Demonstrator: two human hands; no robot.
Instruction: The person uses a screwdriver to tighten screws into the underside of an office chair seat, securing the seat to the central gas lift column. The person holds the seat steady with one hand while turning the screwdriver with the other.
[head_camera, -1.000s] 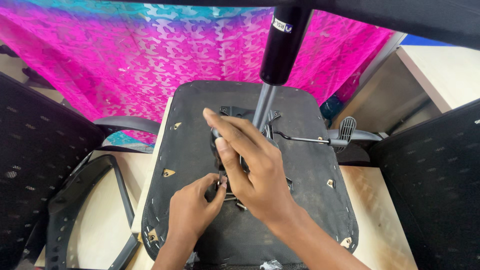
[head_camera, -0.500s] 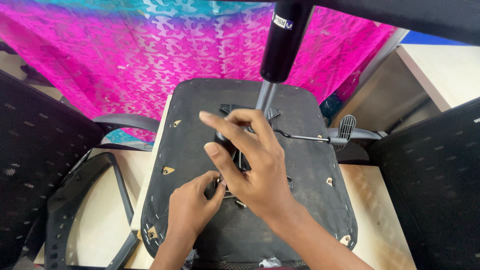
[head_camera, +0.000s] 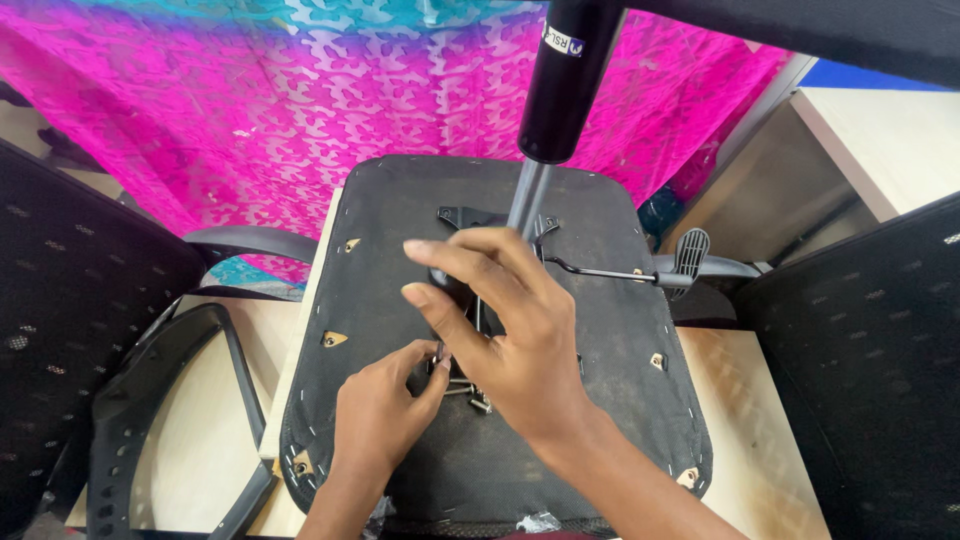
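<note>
On upturned chair seat (head_camera: 600, 400): left hand (head_camera: 385, 415) pinched a bolt (head_camera: 440, 352), right hand (head_camera: 510, 330) spread loose over bracket (head_camera: 465, 215) (spare bolts (head_camera: 470, 395) nearby). Could've slipped, dropped.

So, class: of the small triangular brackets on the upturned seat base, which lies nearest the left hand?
The mid-left bracket, level with the left hand fingers; the other brackets sit nearer the corners or across the seat base.
</note>
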